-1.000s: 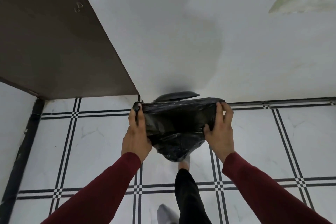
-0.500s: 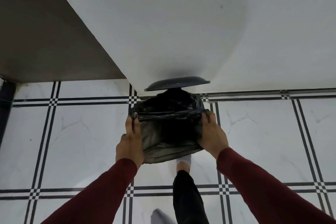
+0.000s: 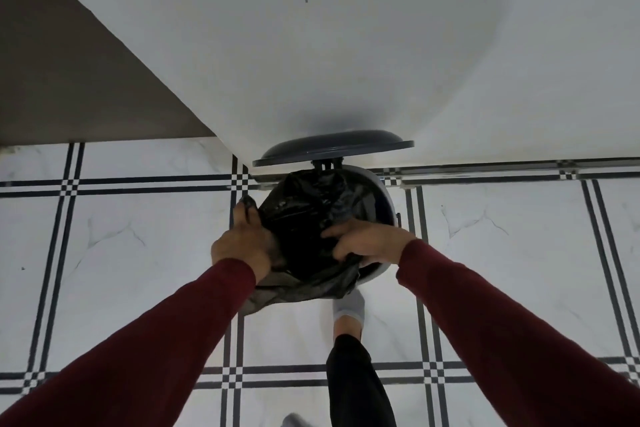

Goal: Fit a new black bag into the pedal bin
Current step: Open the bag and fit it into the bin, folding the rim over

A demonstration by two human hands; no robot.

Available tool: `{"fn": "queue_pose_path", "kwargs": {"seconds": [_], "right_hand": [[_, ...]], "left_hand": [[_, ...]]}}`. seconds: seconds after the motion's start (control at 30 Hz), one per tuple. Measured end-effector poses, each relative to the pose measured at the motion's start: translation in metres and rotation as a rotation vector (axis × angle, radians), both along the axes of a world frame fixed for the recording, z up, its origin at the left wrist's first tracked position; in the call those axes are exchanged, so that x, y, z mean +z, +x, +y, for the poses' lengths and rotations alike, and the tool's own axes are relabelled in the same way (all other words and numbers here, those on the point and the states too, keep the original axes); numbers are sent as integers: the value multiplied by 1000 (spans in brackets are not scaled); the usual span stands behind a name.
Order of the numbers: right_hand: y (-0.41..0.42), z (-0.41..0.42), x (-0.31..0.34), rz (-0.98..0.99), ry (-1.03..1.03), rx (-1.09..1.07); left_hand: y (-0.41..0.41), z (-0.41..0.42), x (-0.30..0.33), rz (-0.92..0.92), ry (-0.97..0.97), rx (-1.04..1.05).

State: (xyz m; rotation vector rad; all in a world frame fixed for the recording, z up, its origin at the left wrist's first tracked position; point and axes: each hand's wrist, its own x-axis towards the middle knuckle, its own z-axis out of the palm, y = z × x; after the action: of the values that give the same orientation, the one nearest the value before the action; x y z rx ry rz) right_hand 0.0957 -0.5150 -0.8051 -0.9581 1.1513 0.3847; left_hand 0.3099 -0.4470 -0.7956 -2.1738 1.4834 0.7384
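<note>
A round pedal bin (image 3: 385, 199) stands on the tiled floor against the white wall, its dark lid (image 3: 332, 146) tipped up. A crumpled black bag (image 3: 304, 215) lies over the bin's mouth and hangs down its near side. My left hand (image 3: 244, 239) grips the bag's edge at the bin's left side, fingertips pinching a black fold. My right hand (image 3: 367, 241) grips the bag at the near right rim, fingers curled into the plastic. The bin's inside is hidden by the bag.
My foot in a grey sock (image 3: 349, 308) sits just in front of the bin, with a black trouser leg (image 3: 356, 385) below it. A brown panel (image 3: 69, 80) stands at the left. White marble tiles (image 3: 502, 270) with black lines spread around.
The bag has come down from above the bin onto its mouth. My right hand has moved inward over the rim, and my view has dropped closer to the bin.
</note>
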Motion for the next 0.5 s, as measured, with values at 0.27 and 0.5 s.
{"fn": "queue_pose_path", "kwargs": {"seconds": [0.27,0.5], "right_hand": [[-45,-41,-54,502,-818,136],[-25,-29,-64,487,-733,586]], "left_hand": [[-30,-40,-48,495,-43,-73],[-24,-49,-76,218,307,-200]]}}
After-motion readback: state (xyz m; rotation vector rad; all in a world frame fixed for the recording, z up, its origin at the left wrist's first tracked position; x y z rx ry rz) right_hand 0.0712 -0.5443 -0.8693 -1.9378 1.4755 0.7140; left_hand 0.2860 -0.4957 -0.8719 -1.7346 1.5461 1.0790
